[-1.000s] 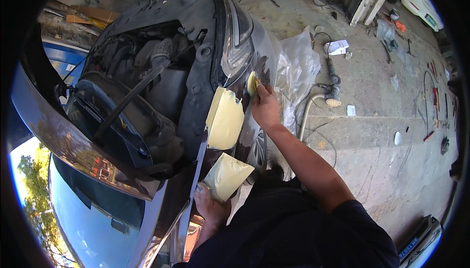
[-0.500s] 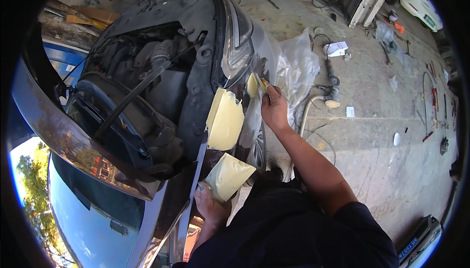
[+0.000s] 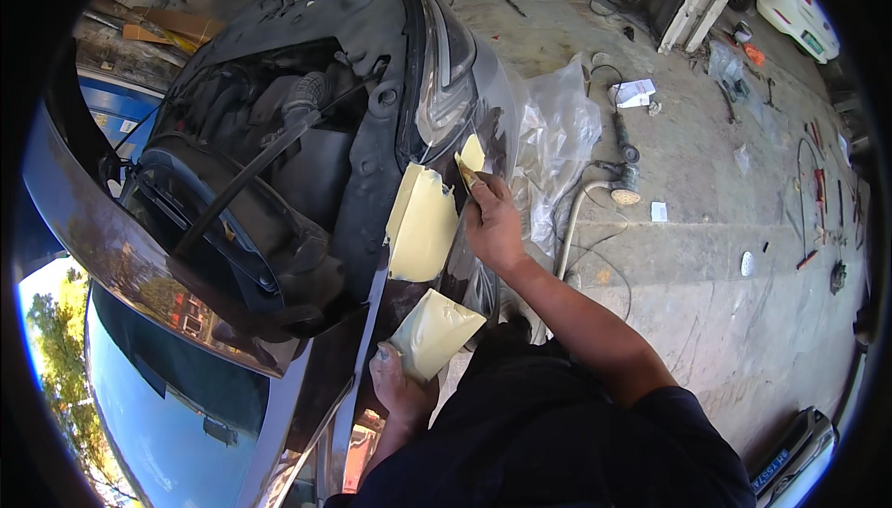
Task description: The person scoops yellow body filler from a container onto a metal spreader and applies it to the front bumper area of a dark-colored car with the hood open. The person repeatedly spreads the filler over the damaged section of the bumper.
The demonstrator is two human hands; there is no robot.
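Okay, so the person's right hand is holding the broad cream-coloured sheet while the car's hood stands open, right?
Not the right hand: the head view shows the broad cream-coloured sheet in the grip of the left hand; the right hand has a small spreader. The car's hood does stand open.
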